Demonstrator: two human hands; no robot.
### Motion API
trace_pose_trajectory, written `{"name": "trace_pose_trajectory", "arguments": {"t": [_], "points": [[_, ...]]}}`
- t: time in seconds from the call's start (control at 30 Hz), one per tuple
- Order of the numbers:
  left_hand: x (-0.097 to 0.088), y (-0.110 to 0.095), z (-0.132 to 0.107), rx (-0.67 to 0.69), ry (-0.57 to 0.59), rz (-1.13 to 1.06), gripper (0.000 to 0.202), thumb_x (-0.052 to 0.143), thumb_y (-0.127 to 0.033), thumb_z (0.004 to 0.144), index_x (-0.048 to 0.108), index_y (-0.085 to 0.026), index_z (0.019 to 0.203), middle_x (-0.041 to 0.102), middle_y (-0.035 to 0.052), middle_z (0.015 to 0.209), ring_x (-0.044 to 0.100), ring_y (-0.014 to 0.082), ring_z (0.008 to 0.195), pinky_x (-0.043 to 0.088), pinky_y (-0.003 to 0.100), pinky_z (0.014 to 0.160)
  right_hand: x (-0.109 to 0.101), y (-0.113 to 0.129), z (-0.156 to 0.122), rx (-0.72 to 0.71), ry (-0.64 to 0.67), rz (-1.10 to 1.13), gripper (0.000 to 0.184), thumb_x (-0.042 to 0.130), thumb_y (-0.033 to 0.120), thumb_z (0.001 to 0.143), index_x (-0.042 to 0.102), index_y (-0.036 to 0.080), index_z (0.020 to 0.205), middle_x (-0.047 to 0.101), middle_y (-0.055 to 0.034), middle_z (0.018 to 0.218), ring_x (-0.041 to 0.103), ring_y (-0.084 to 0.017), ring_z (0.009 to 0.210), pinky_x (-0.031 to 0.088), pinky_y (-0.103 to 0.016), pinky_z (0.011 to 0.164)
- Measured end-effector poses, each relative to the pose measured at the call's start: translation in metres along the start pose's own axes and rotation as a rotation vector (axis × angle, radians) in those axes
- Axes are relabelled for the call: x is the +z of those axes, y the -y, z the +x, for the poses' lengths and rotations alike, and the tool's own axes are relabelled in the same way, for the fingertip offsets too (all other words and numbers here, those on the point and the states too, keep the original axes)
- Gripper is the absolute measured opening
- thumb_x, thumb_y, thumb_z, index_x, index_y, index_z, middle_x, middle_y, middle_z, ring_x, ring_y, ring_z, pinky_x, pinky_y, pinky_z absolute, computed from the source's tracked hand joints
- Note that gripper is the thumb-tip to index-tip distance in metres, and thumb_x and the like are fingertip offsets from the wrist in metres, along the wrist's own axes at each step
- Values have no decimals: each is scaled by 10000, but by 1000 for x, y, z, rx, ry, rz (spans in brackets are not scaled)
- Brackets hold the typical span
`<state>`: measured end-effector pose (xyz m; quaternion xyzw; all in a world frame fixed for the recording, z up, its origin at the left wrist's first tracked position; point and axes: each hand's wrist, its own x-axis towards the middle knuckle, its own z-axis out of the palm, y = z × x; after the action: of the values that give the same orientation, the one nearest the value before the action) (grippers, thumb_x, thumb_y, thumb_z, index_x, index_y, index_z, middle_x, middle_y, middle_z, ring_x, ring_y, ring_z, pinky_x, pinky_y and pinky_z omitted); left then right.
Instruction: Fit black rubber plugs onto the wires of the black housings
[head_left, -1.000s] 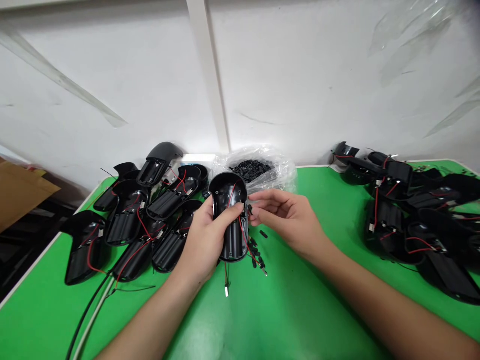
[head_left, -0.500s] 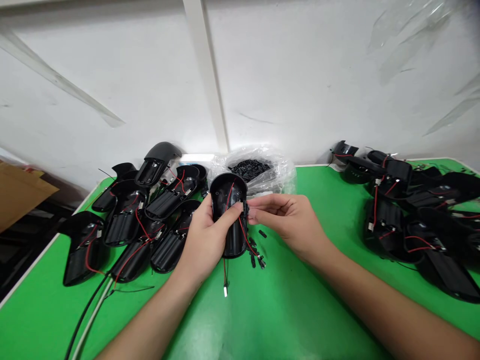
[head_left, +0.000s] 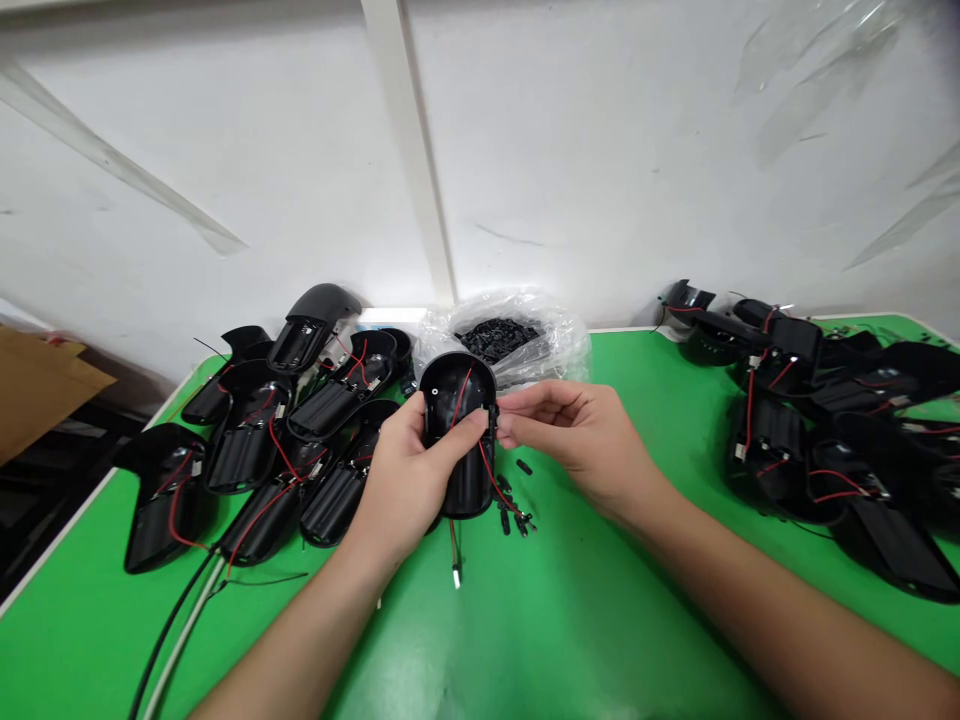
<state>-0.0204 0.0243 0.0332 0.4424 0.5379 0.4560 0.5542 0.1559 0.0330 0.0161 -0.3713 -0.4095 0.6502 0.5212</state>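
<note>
My left hand (head_left: 409,480) is wrapped round a black plastic housing (head_left: 459,400) with red wires, held upright over the green table (head_left: 570,620), thumb across its inside. My right hand (head_left: 577,435) is closed in a pinch at the housing's right edge, thumb and forefinger pressed on a small black part I can barely make out. A red wire with a small white end (head_left: 456,578) hangs below the housing. Several tiny black pieces (head_left: 514,515) lie on the table just under the hands.
A pile of similar black housings (head_left: 285,440) with red wires lies at the left, another pile (head_left: 832,430) at the right. A clear plastic bag of small black parts (head_left: 510,335) sits behind the hands by the white wall. Cables (head_left: 180,625) run off the left front.
The housing has been tipped slightly more upright and the right hand's pinch has closed in against its right edge. The piles have not moved.
</note>
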Motion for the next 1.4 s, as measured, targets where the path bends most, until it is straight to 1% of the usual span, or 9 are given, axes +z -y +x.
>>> {"name": "trace_pose_trajectory", "arguments": {"t": [0.2,0.3,0.47,0.73,0.87,0.97,1.1,1.3,1.4], "points": [[0,-2,0,-77,32,-103,482,915,-549,707,668,-194,920,687,-30,751,632,80,606,542,156,534,1,-1,1,19,32,27,293,1007,247,617,847,175,851,791,-51,765,718,-107,674,594,-215,686],[1,-4,0,-103,39,-161,458,924,-503,702,664,-192,916,686,-25,737,635,89,584,549,163,501,2,1,-1,14,43,48,274,1004,239,626,848,179,843,792,-50,765,717,-101,672,597,-207,687],[2,-5,0,-150,47,-199,407,911,-446,716,666,-190,915,690,-18,742,676,115,589,579,182,522,3,3,-3,27,42,87,262,1006,244,629,845,182,826,794,-46,767,728,-103,665,610,-203,682],[1,-4,1,-116,19,-177,381,917,-413,711,679,-193,912,697,-17,752,669,107,597,569,167,520,4,1,-2,29,14,77,339,1009,204,593,828,177,879,793,-27,793,736,-113,692,631,-229,714],[1,-3,1,-106,16,-168,381,916,-415,713,679,-197,918,692,-24,743,647,95,584,560,163,507,3,-2,-1,4,26,36,334,985,203,623,816,176,910,795,-26,825,737,-125,732,644,-260,752],[0,-1,1,-64,15,-150,381,929,-404,708,684,-195,911,698,-31,767,637,67,622,568,138,536,4,-5,-2,-66,13,-44,294,942,172,664,798,169,920,788,-27,831,733,-125,754,636,-249,755],[0,0,1,-43,15,-140,384,934,-413,710,675,-192,888,682,-44,767,620,48,640,564,120,547,6,-7,-5,-239,-19,-186,172,845,141,750,739,163,884,752,-15,804,709,-113,725,619,-232,707],[3,-4,-2,-96,28,-207,375,931,-400,711,667,-189,872,658,-53,723,609,41,586,549,114,513,7,-8,-7,-406,-4,-310,104,772,156,829,688,171,887,707,-4,806,674,-101,709,599,-226,667],[4,-8,-4,-174,66,-261,337,912,-361,717,663,-194,869,665,-48,690,634,65,549,546,126,491,4,-9,-8,-519,-15,-433,106,740,126,852,664,180,903,692,-2,831,659,-105,732,589,-245,690]]}}
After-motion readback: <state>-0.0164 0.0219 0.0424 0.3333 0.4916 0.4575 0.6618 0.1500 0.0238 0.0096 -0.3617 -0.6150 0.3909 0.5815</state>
